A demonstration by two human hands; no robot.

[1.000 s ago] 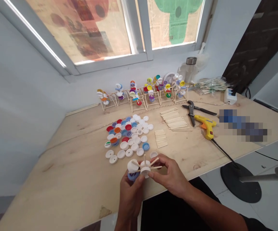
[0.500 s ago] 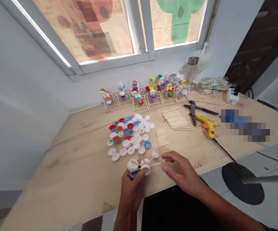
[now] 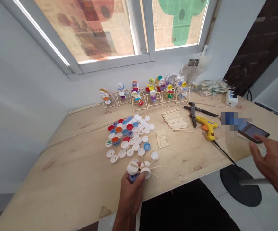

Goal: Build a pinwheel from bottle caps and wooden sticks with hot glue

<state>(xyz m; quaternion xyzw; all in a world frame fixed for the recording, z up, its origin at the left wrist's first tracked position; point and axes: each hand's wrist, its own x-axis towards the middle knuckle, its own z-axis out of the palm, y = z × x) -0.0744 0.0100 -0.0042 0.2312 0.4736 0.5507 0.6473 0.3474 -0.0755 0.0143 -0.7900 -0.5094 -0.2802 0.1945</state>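
Hands well apart here, and the left hand has the action, fingers and thumb closed around a cap-and-stick wheel, thumb pressed to a white cap at its front, thin sticks fanning outward and a blue cap tucked underneath. That wheel sits near the front edge of the tabletop, with a lone white cap just beyond it. Away on the far right, the right hand is open and holding nothing, fingers spread by the near edge of a dark phone; whether a fingertip touches it, I cannot tell. Mid-table, loose bottle caps crowd together in white, blue, red and orange, short sticks and long sticks lined up to their right. Then come the pliers, right against the yellow glue gun, and behind everything, colourful stick-frame models standing beneath the window.
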